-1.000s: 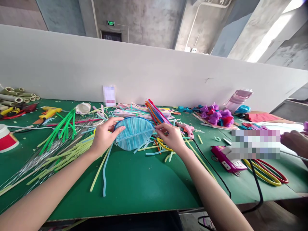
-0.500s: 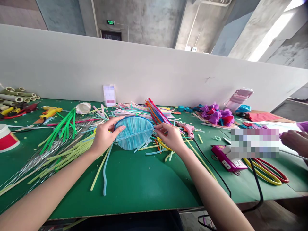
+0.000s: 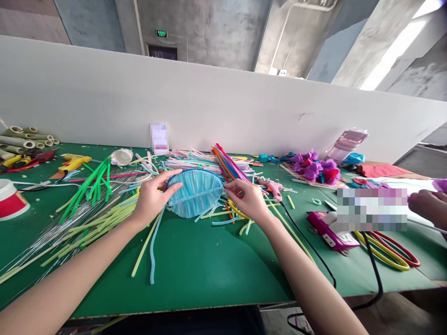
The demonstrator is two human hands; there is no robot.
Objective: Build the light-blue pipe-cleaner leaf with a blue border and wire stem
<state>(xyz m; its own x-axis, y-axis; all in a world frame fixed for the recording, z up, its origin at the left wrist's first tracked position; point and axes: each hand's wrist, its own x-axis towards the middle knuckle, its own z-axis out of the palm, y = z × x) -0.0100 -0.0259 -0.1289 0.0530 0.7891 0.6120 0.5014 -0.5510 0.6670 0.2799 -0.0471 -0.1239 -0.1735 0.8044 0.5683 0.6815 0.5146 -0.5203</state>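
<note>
A blue leaf-shaped craft piece [image 3: 196,193] is held up above the green table. It has a dark blue edge, fine ribs and a pale line along its middle. My left hand [image 3: 153,193] grips its left end, thumb on the front face. At the pointed right end, my right hand [image 3: 247,197] pinches the tip between thumb and fingers. Behind the leaf lies a bundle of colourful pipe cleaners [image 3: 226,160]. A pale blue strip [image 3: 152,256] rests on the table below my left hand.
Yellow-green strips [image 3: 101,228] and green strips [image 3: 98,181] lie left, near a yellow glue gun [image 3: 74,163] and a paper cup [image 3: 10,200]. Rightward are a pink glue gun [image 3: 272,187], its black cable, a magenta power strip [image 3: 330,232], purple flowers [image 3: 314,167] and another person's hand [image 3: 428,207].
My hands and the blue leaf stay almost still. The whole view has shifted very slightly, and the other person's hand at the right edge has moved a little.
</note>
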